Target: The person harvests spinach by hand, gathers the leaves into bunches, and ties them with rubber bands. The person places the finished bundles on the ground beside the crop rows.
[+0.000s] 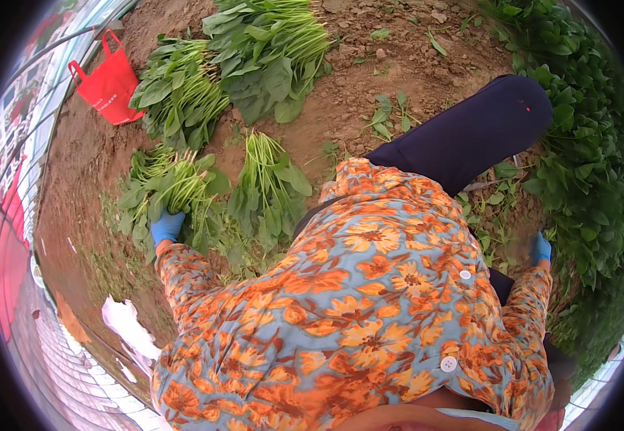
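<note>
My left hand [167, 227], in a blue glove, is at the leafy end of a pile of cut spinach-like greens [185, 186] lying on the soil. Leaves cover its fingers, so its grip cannot be made out. Beside that pile lies a smaller bunch of the same greens [266, 183], stems pointing away from me. Over on the right, my right hand [543, 249], also blue-gloved, is low beside the edge of the standing leafy crop [587, 178]. It is small and blurred, and whether it holds anything is unclear.
Two larger heaps of cut greens, one on the left [180, 97] and one farther back [274, 54], rest on bare soil [363, 91]. A red tote bag [108, 86] bearing writing stands left of them. My dark-trousered knee [468, 129] juts forward. White scrap [128, 326] lies lower left.
</note>
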